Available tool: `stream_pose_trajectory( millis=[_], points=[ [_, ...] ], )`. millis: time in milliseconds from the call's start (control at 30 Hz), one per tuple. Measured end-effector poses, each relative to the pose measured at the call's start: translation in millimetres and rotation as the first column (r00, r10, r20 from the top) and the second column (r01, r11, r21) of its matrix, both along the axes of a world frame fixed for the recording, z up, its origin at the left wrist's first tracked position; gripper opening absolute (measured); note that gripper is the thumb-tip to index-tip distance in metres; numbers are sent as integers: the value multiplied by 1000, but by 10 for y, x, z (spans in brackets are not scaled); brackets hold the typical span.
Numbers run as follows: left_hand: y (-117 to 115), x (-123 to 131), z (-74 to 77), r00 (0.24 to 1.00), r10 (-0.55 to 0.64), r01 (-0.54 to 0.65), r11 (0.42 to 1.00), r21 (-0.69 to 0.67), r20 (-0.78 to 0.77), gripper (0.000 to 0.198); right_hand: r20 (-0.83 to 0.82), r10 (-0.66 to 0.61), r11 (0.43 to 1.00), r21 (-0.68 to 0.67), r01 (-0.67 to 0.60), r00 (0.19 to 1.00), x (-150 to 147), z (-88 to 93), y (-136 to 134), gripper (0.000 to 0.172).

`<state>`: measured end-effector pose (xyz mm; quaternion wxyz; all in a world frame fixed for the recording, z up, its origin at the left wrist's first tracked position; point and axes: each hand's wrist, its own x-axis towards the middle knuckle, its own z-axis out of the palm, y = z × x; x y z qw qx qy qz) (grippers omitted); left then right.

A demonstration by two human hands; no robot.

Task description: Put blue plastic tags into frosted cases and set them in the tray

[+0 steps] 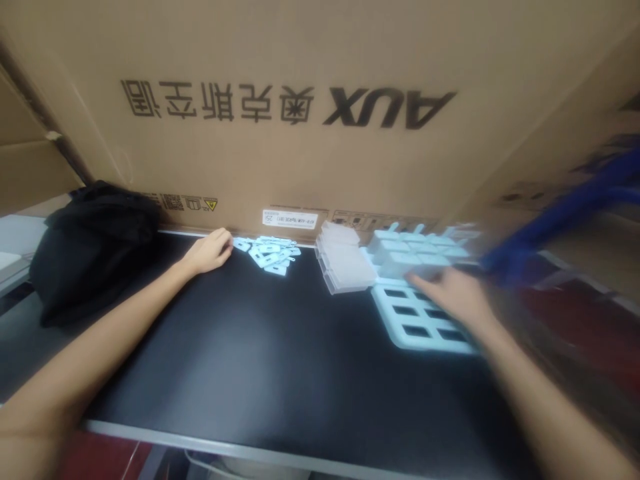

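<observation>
left hand fingers half-curled, empty, small white parts just to its right | right hand over tray, fingers too blurry to tell tbh

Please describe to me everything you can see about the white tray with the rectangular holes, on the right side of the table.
The white tray lies flat on the right side of the black table. It looks like moulded plastic, with rows of rectangular openings. The near openings are empty and show dark; the far ones hold white block-shaped pieces. The right hand, blurred, is over its middle, and contact cannot be told. A stack of clear plastic pieces sits close beside its left edge.
</observation>
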<state>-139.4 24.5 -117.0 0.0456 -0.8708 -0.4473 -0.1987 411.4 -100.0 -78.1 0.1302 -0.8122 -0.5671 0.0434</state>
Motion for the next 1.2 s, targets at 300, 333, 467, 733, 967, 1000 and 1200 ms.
stream_pose_trajectory(
  millis=[300, 333, 467, 733, 967, 1000, 1200],
  points=[
    [-97, 51, 66, 998, -22, 22, 1000, 9, 60, 2, 29, -121, 987, 112, 117, 992, 17, -95, 31, 60],
    [-123, 68, 87, 997, -25, 24, 1000, 11, 75, 2, 0, -133, 982, 136, 132, 991, 34, -66, 11, 57],
    [-266, 263, 210, 987, -42, 40, 999, 12, 155, 7, -9, -194, 949, 251, 190, 981, 33, 110, -114, 49],
    [-965, 1289, 548, 697, -165, 483, 827, -287, 698, 30, 283, 475, 872, -23, -489, 833, -1222, 435, -547, 33],
    [-1111, 1456, 601, 673, -124, 560, 729, -393, 729, 25, 273, 677, 713, -11, -701, 684, -1759, 253, -646, 35],
    [-1007, 1394, 578, 651, -83, 548, 739, -392, 755, 26, 259, 677, 718, -28, -695, 689, -1745, 218, -648, 34],
    [-245, 836, 293, 582, 130, 152, 952, -265, 802, 22, 169, 690, 724, -164, -670, 704, -1737, 144, -690, 34]
  ],
)
